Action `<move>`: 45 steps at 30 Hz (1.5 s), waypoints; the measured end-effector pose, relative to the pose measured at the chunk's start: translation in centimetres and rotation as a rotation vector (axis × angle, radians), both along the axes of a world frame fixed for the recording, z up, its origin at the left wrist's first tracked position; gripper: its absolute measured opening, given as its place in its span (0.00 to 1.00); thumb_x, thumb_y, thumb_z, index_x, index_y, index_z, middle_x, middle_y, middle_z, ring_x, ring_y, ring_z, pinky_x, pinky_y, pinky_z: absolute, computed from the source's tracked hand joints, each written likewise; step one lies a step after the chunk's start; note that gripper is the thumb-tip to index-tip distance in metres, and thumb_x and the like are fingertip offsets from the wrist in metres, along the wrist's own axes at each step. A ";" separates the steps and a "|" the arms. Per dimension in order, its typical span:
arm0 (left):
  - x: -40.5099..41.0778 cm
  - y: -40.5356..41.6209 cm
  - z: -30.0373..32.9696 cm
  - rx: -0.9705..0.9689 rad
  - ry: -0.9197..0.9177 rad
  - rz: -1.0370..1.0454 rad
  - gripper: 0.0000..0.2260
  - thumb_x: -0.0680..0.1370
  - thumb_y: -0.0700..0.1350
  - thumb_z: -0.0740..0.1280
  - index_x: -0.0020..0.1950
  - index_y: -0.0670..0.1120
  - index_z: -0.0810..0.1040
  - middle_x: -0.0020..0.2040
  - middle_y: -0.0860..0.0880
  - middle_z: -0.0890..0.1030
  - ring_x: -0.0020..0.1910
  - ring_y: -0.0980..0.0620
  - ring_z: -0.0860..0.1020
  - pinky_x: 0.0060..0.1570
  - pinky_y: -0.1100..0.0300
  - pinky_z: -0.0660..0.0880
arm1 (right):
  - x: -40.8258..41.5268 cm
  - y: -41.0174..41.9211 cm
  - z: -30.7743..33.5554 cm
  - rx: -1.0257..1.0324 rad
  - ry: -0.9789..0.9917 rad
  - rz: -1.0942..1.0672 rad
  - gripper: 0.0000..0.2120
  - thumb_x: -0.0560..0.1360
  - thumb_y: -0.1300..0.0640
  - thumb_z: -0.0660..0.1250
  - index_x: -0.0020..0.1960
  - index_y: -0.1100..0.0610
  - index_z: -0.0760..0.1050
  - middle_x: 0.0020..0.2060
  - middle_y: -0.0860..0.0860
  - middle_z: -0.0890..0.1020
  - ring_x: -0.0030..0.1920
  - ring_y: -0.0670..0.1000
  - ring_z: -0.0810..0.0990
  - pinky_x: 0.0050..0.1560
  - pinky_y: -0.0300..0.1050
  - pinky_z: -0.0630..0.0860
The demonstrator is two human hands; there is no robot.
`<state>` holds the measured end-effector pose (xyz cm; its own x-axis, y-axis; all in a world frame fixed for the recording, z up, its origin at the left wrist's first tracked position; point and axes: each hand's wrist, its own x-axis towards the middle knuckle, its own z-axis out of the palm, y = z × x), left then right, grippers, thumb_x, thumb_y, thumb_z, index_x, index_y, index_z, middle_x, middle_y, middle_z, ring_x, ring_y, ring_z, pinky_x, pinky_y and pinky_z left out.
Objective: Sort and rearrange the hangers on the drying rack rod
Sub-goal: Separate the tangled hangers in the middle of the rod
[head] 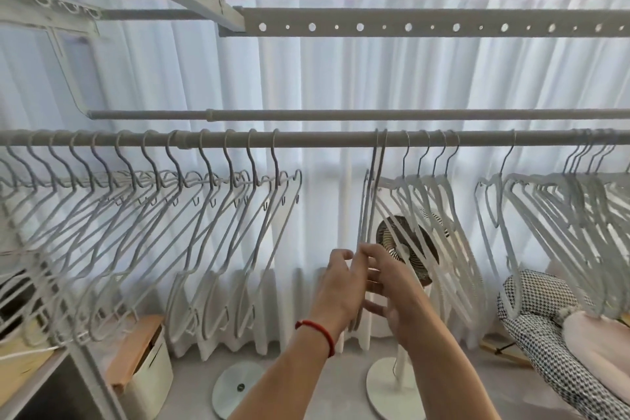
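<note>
Both hands are meeting at about six o'clock below the rod (306, 139). The left hand (335, 286) and right hand (387, 283) are curling their fingers around the lower edge of a pair of hangers (370, 201) hanging near the rod's middle, hooks over it.

Two white hangers (370, 201) hung on the rod (324, 138) are pinched at their lower edge by the left hand (337, 286) and right hand (385, 286), between spaced and bunched rows.
</note>
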<state>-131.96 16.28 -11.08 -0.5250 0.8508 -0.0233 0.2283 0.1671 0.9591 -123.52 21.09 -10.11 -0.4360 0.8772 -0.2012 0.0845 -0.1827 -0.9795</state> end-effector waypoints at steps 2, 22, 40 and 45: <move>-0.2 -0.2 0.0 0.001 0.015 0.014 0.26 0.79 0.69 0.53 0.68 0.54 0.70 0.61 0.50 0.81 0.59 0.50 0.79 0.62 0.46 0.77 | -0.1 0.0 -0.2 -0.004 0.022 0.005 0.18 0.77 0.41 0.67 0.52 0.54 0.86 0.46 0.52 0.89 0.51 0.52 0.87 0.52 0.52 0.80; -2.7 -4.1 0.0 0.115 -0.147 0.247 0.15 0.83 0.58 0.57 0.63 0.51 0.72 0.50 0.43 0.82 0.46 0.46 0.82 0.43 0.53 0.82 | -1.6 -2.0 -0.9 0.067 0.142 0.133 0.27 0.77 0.45 0.72 0.55 0.72 0.78 0.29 0.53 0.82 0.29 0.48 0.82 0.34 0.42 0.80; -4.0 -6.0 0.4 0.132 -0.111 0.298 0.15 0.84 0.58 0.57 0.66 0.52 0.70 0.50 0.52 0.82 0.47 0.52 0.83 0.55 0.48 0.81 | -4.0 -3.6 -0.6 0.069 0.100 0.167 0.23 0.78 0.43 0.70 0.55 0.64 0.81 0.35 0.54 0.87 0.37 0.56 0.88 0.48 0.56 0.86; -4.1 -6.3 0.4 0.128 -0.095 0.312 0.16 0.84 0.57 0.57 0.67 0.51 0.70 0.55 0.48 0.82 0.46 0.56 0.82 0.45 0.57 0.79 | -4.1 -4.1 -0.2 0.064 0.109 0.168 0.21 0.79 0.44 0.69 0.52 0.65 0.81 0.35 0.54 0.86 0.37 0.56 0.88 0.42 0.50 0.85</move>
